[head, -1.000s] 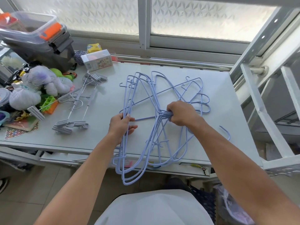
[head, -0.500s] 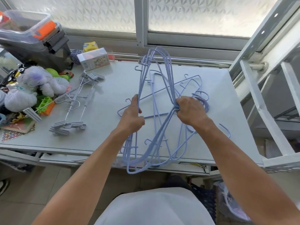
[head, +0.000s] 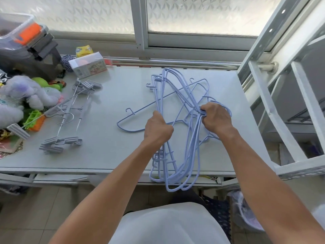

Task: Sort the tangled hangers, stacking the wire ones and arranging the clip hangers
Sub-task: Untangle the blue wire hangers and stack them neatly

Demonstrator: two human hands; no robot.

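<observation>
The small white cardboard box (head: 88,65) at the back left of the pale grey table (head: 114,152) carries a barcode and coloured pictures, and the yellow packet (head: 84,50) behind it is printed too, but the lettering on both is too blurred to read.

The person's left hand (head: 157,128) is a closed fist around the straight bars of a bundle of pale blue wire hangers (head: 191,147). The right hand (head: 215,118) has its fingers curled tightly round the gathered necks and hooks of the same bundle. The bundle lies lengthways over the right half of the table, its far end pointing toward the window and its near loops hanging past the front edge.

One loose pale blue wire hanger (head: 130,130) lies flat on the table just left of the bundle, partly under it. The grey metal clip hangers (head: 60,141) lie in a heap well to the left, beside a white and lilac plush toy (head: 22,92).
</observation>
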